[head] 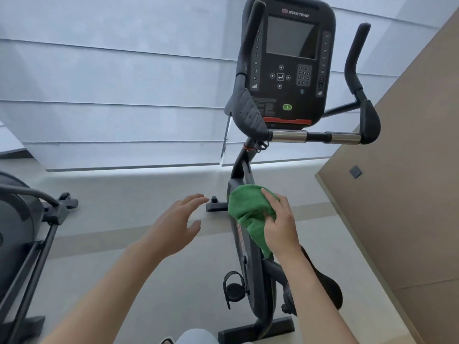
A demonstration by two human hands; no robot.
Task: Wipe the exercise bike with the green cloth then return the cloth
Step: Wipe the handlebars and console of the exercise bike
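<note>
The bike (250, 256) stands upright on the floor (129, 276) and fills the right half of the view, so everything else is placed from it. Its console (288, 60) sits at the top, with the handlebar (318, 137) crossing just below it, the frame running down beneath that to the pedal (233, 289), and the seat (323, 281) on the near right. Left of the bike, well apart, is part of another machine (22, 224). Right of the bike runs a tan wall (402, 194).

The cloth (250, 214) is on the upper frame of the bike, below the handlebar post and above the pedal. The right hand (280, 227) lies over it with fingers curled into the bunched fabric, its grip clamped on the cloth and seemingly pressing it to the frame. The left hand (178, 224) hovers left of the bike, touching nothing, its grip apart with fingers spread and loose.

As a judgement, the wiping step is underway on the frame. No streaks or damp marks show on the console, handlebar or seat, so whether those parts are done cannot be told. Left to do: whatever of the bike remains unwiped, then the return of the cloth. The place it belongs is not in view.
</note>
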